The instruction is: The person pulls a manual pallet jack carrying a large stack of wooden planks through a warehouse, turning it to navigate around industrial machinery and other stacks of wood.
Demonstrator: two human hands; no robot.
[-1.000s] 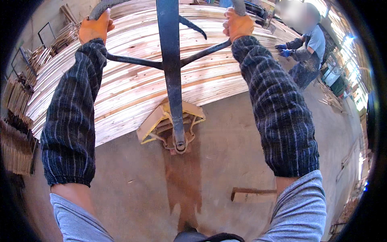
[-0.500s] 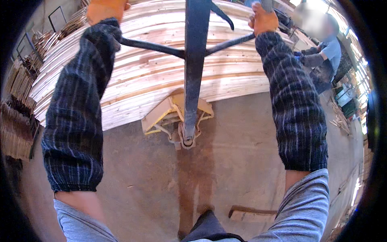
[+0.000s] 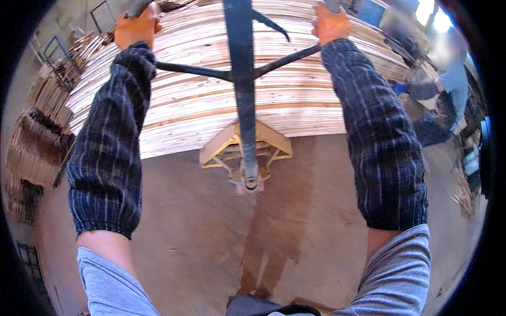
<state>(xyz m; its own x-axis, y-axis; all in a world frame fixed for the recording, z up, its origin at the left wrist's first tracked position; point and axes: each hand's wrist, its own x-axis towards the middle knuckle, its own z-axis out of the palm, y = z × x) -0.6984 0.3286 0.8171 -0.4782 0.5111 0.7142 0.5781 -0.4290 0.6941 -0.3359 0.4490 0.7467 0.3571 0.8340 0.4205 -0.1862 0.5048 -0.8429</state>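
Both arms reach forward to the dark handle (image 3: 242, 68) of a pallet jack, whose yellow base (image 3: 276, 145) sits low at the near edge of a lumber stack. My left hand (image 3: 138, 30) is closed round the grip at the handle's left side. On the opposite side, my right hand (image 3: 332, 25) is wrapped round the other grip. Two slanting bars join the grips to the central shaft, and a small dark lever (image 3: 274, 25) juts from it near the top. The handle's top lies outside the picture.
The wide stack of pale boards (image 3: 184, 100) spans the way ahead. Piles of thin wood strips (image 3: 34, 142) stand at the left. A person in a light blue shirt (image 3: 454, 84) works at the right, with another person behind. Concrete floor (image 3: 200, 226) lies between me and the stack.
The pallet jack's base has shifted right in view, while its shaft's upper part has swung left. Both hands keep their hold. The near person now appears farther right.
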